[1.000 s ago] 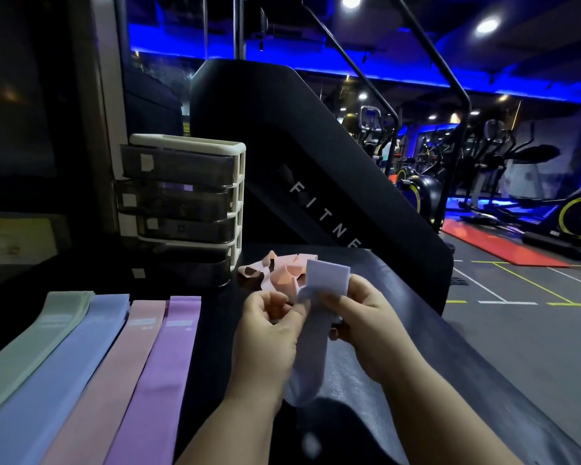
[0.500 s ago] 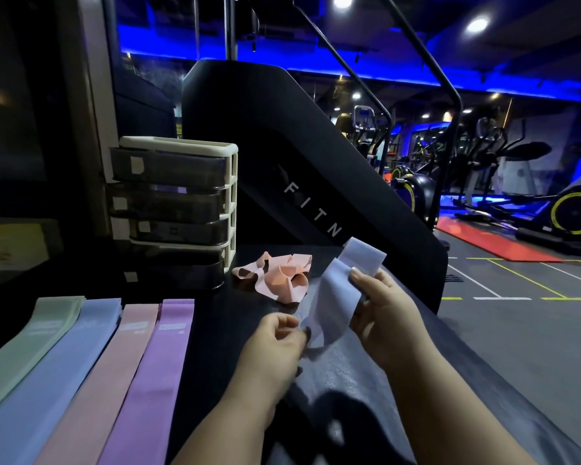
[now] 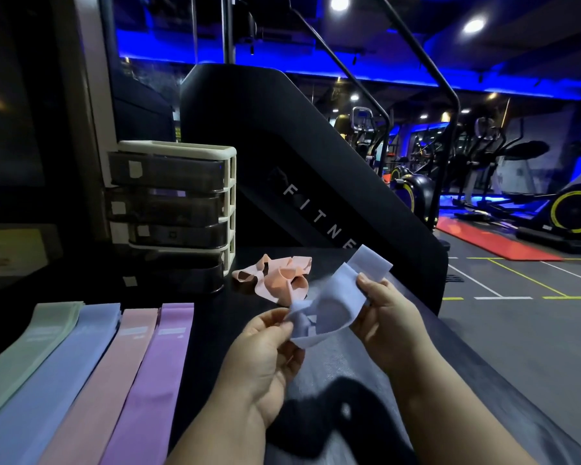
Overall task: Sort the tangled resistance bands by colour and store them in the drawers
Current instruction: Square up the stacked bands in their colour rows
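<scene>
A pale blue resistance band (image 3: 332, 300) hangs twisted between my hands above the black table (image 3: 215, 317). My left hand (image 3: 265, 360) pinches its lower end. Its upper part is gripped by my right hand (image 3: 388, 313). Behind it lies a tangled peach band (image 3: 275, 278). Flat on the table at the left lie a green band (image 3: 31, 350), a blue band (image 3: 64, 374), a pink band (image 3: 108, 380) and a purple band (image 3: 155, 380). A cream drawer unit (image 3: 175, 213) with dark drawers stands at the back left, all drawers closed.
A large black fitness machine (image 3: 316, 182) rises right behind the table. The table's right edge drops to the gym floor (image 3: 517, 330). More exercise machines (image 3: 567, 213) stand far right.
The band hung folded straight down between both hands; now my hands have drawn apart, right hand up and right, left hand lower, and the band is spread open and twisted.
</scene>
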A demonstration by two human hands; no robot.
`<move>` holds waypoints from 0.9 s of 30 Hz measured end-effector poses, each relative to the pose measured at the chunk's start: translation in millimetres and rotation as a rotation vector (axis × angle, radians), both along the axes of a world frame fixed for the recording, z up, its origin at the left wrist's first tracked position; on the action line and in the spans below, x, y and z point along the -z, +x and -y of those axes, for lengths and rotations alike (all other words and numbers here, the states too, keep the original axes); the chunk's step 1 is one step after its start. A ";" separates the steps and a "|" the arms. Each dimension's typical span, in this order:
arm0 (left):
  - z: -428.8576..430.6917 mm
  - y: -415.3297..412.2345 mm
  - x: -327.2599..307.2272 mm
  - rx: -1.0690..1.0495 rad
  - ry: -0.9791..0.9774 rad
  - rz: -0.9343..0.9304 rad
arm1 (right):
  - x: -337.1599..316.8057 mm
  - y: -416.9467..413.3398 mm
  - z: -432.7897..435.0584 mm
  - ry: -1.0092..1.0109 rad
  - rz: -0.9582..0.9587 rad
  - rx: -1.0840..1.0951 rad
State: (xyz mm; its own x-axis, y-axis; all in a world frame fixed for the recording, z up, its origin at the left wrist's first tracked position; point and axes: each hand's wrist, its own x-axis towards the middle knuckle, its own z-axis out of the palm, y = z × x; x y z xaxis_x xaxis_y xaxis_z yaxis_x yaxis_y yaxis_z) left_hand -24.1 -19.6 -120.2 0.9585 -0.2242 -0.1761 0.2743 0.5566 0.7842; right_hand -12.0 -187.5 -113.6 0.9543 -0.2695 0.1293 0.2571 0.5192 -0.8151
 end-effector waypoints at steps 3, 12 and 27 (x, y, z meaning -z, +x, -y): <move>-0.1 1.7 -0.4 -0.005 -0.131 -0.091 | 2.8 3.6 4.3 0.032 -0.026 0.028; 2.1 -6.9 -11.0 0.069 -0.315 -0.130 | 2.3 4.9 4.1 0.100 -0.019 0.066; 5.1 -6.3 -10.6 0.032 -0.358 -0.141 | 1.1 5.7 2.9 0.149 -0.011 0.153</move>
